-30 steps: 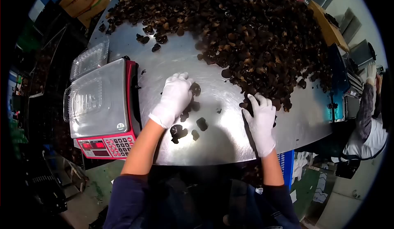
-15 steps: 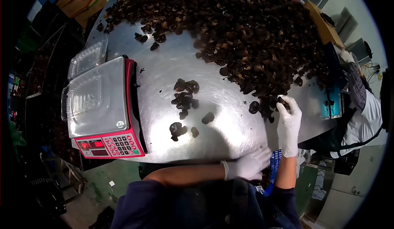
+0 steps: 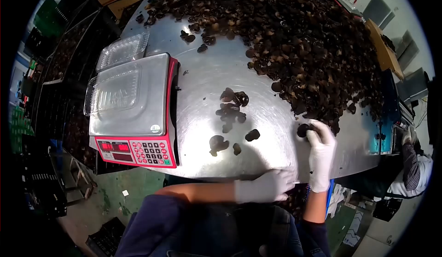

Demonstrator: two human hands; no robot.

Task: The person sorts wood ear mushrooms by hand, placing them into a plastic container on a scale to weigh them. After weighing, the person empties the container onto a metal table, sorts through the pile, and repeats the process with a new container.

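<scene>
My right hand (image 3: 322, 153), in a white glove, reaches over the table at the near edge of the big pile of wood ear mushrooms (image 3: 294, 45). Its thumb and fingers close on one dark wood ear mushroom (image 3: 304, 130). Low at the table's front edge is my left hand (image 3: 269, 186), also gloved, its fingers stretched to the right with nothing visible in them. Beneath it, partly hidden, more dark pieces show in a container. Several wood ears (image 3: 231, 109) lie apart from the pile on the metal table (image 3: 202, 77).
A red scale (image 3: 133, 105) with a lit display carries a clear plastic tray (image 3: 113, 91). Another clear tray (image 3: 123, 49) lies behind it. Black crates (image 3: 60, 96) stand to the left. A co-worker's sleeve (image 3: 410, 165) and gloved hand are at the far right.
The view has shifted, so the table contents appear further right. My right hand has come to the mushroom at the pile's edge. My left hand, blurred before, shows more sharply.
</scene>
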